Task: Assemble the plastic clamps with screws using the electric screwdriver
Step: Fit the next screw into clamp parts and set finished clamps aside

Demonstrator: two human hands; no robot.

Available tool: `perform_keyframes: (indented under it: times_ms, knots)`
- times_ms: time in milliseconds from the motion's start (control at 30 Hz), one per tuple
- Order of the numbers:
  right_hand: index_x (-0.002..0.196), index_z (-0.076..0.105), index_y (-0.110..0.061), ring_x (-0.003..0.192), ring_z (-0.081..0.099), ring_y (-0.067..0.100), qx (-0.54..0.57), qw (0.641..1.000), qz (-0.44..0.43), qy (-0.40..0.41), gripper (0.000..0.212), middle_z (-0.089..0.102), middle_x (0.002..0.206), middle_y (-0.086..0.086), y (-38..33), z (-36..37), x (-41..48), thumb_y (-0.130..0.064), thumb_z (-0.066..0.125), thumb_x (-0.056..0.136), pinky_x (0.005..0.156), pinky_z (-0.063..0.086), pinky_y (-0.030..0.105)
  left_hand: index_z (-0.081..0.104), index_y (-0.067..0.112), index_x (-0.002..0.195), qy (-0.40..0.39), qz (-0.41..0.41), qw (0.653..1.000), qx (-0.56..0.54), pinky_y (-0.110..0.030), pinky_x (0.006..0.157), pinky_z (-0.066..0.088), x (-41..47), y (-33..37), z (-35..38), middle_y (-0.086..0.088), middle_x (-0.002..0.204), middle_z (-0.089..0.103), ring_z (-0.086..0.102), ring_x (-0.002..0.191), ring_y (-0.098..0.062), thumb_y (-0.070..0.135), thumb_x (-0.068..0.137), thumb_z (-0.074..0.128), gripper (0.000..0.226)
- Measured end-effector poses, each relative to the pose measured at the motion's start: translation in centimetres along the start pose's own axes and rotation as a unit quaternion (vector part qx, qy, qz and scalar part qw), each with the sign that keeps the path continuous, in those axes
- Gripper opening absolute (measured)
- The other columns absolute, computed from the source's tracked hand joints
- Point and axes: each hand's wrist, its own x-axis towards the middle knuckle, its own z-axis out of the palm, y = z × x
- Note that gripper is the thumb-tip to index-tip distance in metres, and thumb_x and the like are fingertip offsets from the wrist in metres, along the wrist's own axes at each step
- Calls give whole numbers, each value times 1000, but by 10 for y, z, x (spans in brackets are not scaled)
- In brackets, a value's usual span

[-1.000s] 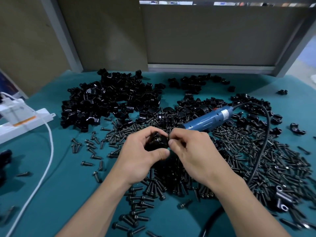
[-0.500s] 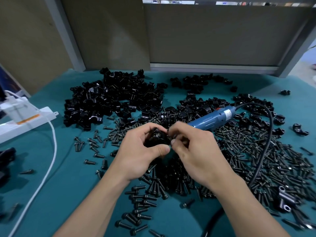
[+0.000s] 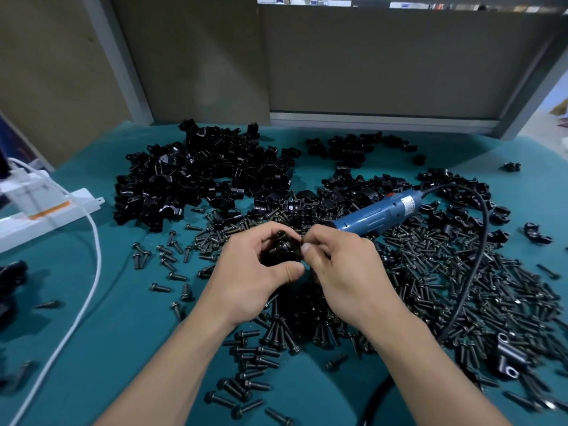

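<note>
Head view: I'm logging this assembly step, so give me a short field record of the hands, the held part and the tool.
Left hand: grips a black clamp
Right hand: pinches at the clamp's right edge
Electric screwdriver: unheld, lying behind the right hand
Screws: loose across the teal table
Clamp pile: far left

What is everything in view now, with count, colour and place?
held clamp: one, black, centre, between both hands
loose clamps: many, black, heaped far left and centre
screws: many, black, strewn centre to right
electric screwdriver: one, blue, right of centre on the parts
screwdriver cable: one, black, looping right to near edge
power strip: one, white, left edge
table: one, teal, under everything
left hand: one, grips the held clamp
right hand: one, pinches at its right side
</note>
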Motion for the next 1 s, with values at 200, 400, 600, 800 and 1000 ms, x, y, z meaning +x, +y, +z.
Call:
perform_keyframes:
  times_ms: [200,400,600,800,1000]
  knots:
    - [70,64,-16,45,51,5,42,997,51,37,52,62,53,-4,-7,-7,2,-50,45,105,46,40,21,69,49,99,57,30,996,60,-15,74,56,0,3,3,22,95,74,71,91,1,12,79,89,47]
    - [91,68,-17,67,74,17,53,947,260,179,27,74,64,-1,11,-34,24,-43,63,97,70,57,36,63,51,100,192,-42,978,65,-6,60,48,4,-5,-13,18,85,72,66,80,6,24,89,83,35]
    - [121,57,-9,75,76,30,251,839,451,173,48,71,97,22,7,-48,57,-43,75,92,56,58,30,70,43,94,192,-69,978,35,-8,46,43,6,-6,-17,11,80,74,66,68,4,28,84,84,23]
    - [145,40,-12,108,62,31,173,806,546,149,80,52,136,12,-13,-27,90,-45,80,85,63,51,35,68,38,91,154,-90,984,2,-19,49,51,8,-13,-15,15,75,73,70,62,-8,23,90,78,18]
    - [157,22,-5,124,50,30,61,831,522,181,70,38,146,14,-8,-4,98,-9,53,94,105,48,41,70,39,88,128,-80,988,18,-16,45,46,11,-16,-15,9,68,72,64,54,-6,19,87,81,23]
